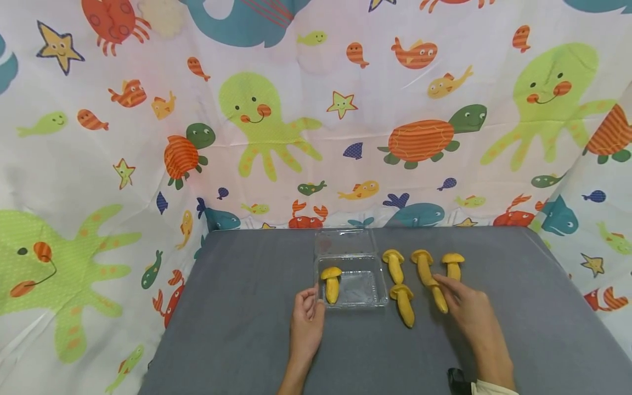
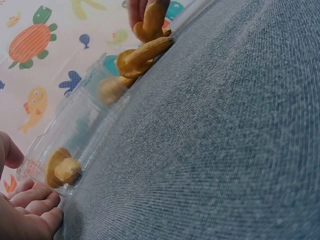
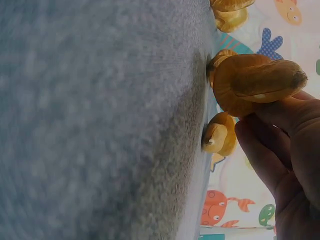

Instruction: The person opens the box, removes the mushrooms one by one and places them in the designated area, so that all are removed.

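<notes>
A clear plastic clamshell box (image 1: 357, 305) lies with its lid folded back. One yellow mushroom (image 1: 332, 291) is inside, at the left. My left hand (image 1: 307, 323) holds the box's left edge; in the left wrist view, the thumb and curled fingers (image 2: 37, 202) are at its corner. My right hand (image 1: 471, 312) pinches a yellow mushroom (image 3: 265, 82) by its cap, just above the cloth, stem toward me. Close around it lie a mushroom (image 1: 422, 263) behind and another mushroom (image 1: 452, 260) at the far right, its stem partly hidden by the hand.
Between the box and my right hand lie two more mushrooms, the back one (image 1: 394, 266) and the front one (image 1: 405, 307). Grey cloth (image 1: 237, 329) covers the table. A curtain with sea animals (image 1: 296, 208) hangs along the back and sides.
</notes>
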The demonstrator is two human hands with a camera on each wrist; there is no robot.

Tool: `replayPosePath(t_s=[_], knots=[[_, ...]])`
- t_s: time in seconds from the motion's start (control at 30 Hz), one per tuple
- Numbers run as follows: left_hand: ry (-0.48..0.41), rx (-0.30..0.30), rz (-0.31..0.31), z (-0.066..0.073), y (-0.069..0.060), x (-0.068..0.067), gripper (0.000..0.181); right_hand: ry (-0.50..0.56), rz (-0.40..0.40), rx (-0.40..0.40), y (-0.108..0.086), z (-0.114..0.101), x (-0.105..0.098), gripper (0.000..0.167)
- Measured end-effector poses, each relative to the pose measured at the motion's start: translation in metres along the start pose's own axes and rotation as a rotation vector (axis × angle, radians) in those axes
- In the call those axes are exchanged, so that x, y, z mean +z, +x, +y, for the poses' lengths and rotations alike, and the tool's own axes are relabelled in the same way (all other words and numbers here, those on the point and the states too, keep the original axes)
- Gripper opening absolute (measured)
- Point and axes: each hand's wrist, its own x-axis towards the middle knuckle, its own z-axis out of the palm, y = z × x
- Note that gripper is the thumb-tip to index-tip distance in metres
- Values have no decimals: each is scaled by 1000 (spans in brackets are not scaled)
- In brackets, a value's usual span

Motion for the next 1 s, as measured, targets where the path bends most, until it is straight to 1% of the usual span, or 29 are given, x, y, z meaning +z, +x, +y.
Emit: replayPosePath(t_s=[0.23, 0.4, 0.53, 0.73, 0.8, 1.0], knots=[[-18, -3, -13, -2, -1, 1, 29, -4, -58, 18, -5, 1, -4, 28], [-27, 4, -14, -2, -2, 0, 29, -1, -108, -4, -3, -1, -8, 32], [-15, 7, -10, -2, -1, -2, 29, 14, -148, -15, -1, -4, -10, 32], [-13, 28, -16, 0, 5, -2, 30, 17, -159, -62, 3, -8, -11, 31], [-21, 32, -27, 1, 5, -2, 31, 19, -176, -52, 3, -9, -12, 32], [-35, 9, -23, 0, -2, -1, 30, 16, -225, -40, -6, -8, -13, 32]])
